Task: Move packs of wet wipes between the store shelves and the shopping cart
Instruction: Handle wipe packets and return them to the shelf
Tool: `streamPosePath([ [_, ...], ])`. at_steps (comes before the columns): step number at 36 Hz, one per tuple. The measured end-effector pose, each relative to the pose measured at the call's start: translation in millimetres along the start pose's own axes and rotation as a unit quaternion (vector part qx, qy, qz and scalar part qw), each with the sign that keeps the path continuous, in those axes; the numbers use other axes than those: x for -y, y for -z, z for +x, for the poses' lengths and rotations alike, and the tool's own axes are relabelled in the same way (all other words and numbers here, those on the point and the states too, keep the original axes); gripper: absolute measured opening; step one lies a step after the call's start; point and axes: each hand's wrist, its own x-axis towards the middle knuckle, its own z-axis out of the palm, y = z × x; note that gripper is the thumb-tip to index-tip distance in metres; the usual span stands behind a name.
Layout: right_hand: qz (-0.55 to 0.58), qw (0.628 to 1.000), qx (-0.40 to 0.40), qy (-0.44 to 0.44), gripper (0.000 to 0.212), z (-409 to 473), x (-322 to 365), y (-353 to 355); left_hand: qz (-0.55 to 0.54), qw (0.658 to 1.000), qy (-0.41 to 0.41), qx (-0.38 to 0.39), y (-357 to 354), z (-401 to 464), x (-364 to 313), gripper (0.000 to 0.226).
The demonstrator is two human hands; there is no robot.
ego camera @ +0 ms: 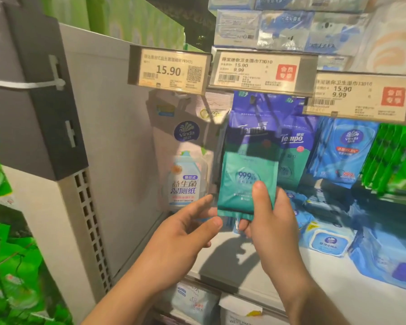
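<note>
I read right hand (271, 221) pinching teal Tempo wipes pack (247, 184) at bottom edge; pack upright, long axis vertical, under hanging row at shelf's left end. Left hand (185, 233) released, just beside pack's lower left corner.

Head-worn camera is looking forward and slightly down, sitting close to the store shelves (256, 273), with price tags (169, 70) at twelve o'clock.

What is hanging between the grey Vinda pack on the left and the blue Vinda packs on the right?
In the head view, Tempo packs hang between the grey Vinda pack and the blue Vinda packs. The right hand pinches the front one.
</note>
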Motion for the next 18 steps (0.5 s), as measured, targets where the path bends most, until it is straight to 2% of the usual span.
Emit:
streamPosePath([
  [6, -0.061, 0.998, -0.028, 0.009, 0.028, 35, -15, -12, 0.125, 0.991, 0.004, -0.042, 15, -8, -4, 0.061],
  [9, -0.095, 0.995, -0.030, -0.007, 0.031, 52, -22, -19, 0.225, 0.974, -0.013, -0.040, 21, -11, -4, 0.042],
  [12, -0.109, 0.993, -0.030, -0.013, 0.027, 66, -27, -23, 0.307, 0.950, -0.029, -0.043, 27, -16, -4, 0.044],
  [16, -0.147, 0.988, -0.018, -0.050, 0.058, 76, -37, -23, 0.407, 0.912, -0.053, -0.021, 34, -22, -4, 0.062],
  [18, -0.141, 0.988, -0.012, -0.066, 0.063, 75, -39, -19, 0.449, 0.892, -0.053, -0.013, 36, -25, -5, 0.065],
])
